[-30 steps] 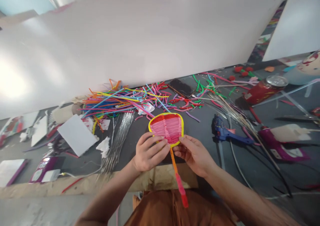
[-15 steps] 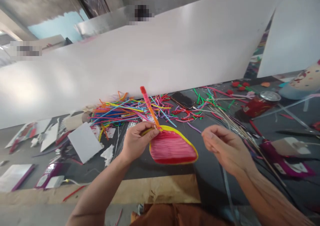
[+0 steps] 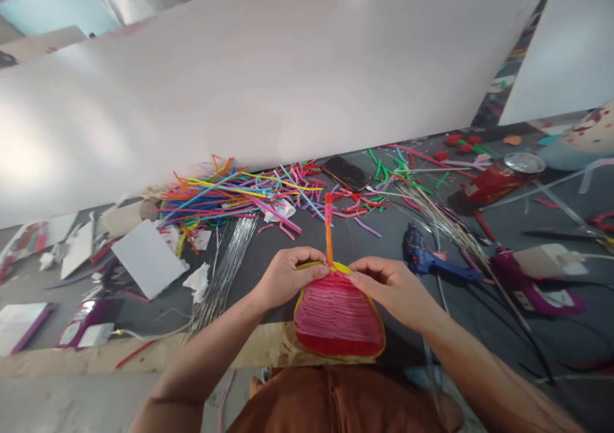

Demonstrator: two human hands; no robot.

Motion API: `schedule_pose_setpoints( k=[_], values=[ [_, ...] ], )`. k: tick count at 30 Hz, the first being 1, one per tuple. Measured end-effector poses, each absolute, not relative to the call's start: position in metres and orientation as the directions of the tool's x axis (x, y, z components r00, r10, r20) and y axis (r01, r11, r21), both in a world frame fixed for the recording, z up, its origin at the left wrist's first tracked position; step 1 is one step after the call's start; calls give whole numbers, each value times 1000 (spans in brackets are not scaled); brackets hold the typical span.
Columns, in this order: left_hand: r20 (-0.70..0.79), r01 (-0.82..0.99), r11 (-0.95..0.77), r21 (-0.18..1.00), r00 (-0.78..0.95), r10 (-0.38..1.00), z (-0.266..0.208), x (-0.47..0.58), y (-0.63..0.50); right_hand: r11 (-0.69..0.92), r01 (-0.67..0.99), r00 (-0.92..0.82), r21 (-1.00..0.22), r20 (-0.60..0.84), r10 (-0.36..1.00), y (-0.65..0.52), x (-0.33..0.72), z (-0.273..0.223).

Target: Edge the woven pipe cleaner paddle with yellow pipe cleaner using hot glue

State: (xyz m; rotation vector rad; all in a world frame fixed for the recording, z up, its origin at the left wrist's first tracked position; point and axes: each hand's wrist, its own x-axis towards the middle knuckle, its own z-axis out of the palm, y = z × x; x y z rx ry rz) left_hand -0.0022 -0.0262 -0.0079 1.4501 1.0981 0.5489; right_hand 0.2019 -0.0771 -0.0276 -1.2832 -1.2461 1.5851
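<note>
Both hands hold a rounded pipe-cleaner piece [image 3: 338, 308], pink with a red band at the bottom and a yellow rim. An orange stem with a pink and red tip [image 3: 329, 225] stands up from its top edge. My left hand [image 3: 290, 276] pinches the rim at the foot of the stem, thumb in front. Just right of the stem, my right hand [image 3: 391, 286] is closed on the same rim between thumb and fingers. The fingertips behind the piece are hidden. A blue glue gun [image 3: 434, 260] lies on the table beyond my right hand.
Loose coloured pipe cleaners [image 3: 230, 196] are heaped at the back, near a dark phone [image 3: 346, 172]. A red can [image 3: 501, 180] and a purple device with a white plug [image 3: 532, 286] stand right. At left lie a white card [image 3: 149, 258] and silvery wires [image 3: 230, 260].
My right hand has come in from the right and now grips the rim. The piece has moved lower, nearer my body, with its stem more upright. The glue gun has come into view.
</note>
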Motion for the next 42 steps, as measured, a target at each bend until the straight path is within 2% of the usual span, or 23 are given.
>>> schedule_pose_setpoints(
  k=[5, 9, 12, 14, 20, 22, 29, 33, 38, 42],
  values=[
    [-225, 383, 20, 924, 498, 837, -15, -5, -27, -168, 228, -137, -959, -203, 970, -81, 200, -38],
    [-134, 501, -266, 824, 628, 767, -13, -11, -24, -147, 283, -107, -948, -184, 977, -86, 197, -45],
    [1, 471, -506, 722, 731, 682, -12, -14, -20, -147, 293, -123, -945, -190, 974, -90, 197, -50],
    [26, 460, -560, 689, 757, 653, -14, -14, -19, -136, 308, -140, -942, -186, 973, -91, 197, -52],
    [-137, 524, -335, 783, 671, 728, -20, -12, -19, -207, 288, -168, -935, -262, 950, -89, 201, -55],
    [-163, 522, -293, 801, 661, 732, -21, -12, -19, -182, 283, -182, -942, -239, 954, -88, 201, -54],
    [-179, 504, -285, 815, 689, 702, -20, -9, -18, -25, 308, -145, -951, -73, 987, -88, 194, -52],
    [-228, 518, -258, 816, 697, 680, -19, -9, -15, 0, 355, -138, -935, -53, 989, -90, 190, -54],
    [-319, 481, -161, 862, 760, 566, -19, -25, -4, 10, 371, -138, -929, -45, 989, -92, 190, -55],
    [-358, 514, -147, 845, 748, 560, -15, -37, 6, -11, 360, -136, -933, -64, 989, -91, 190, -53]
  ],
)
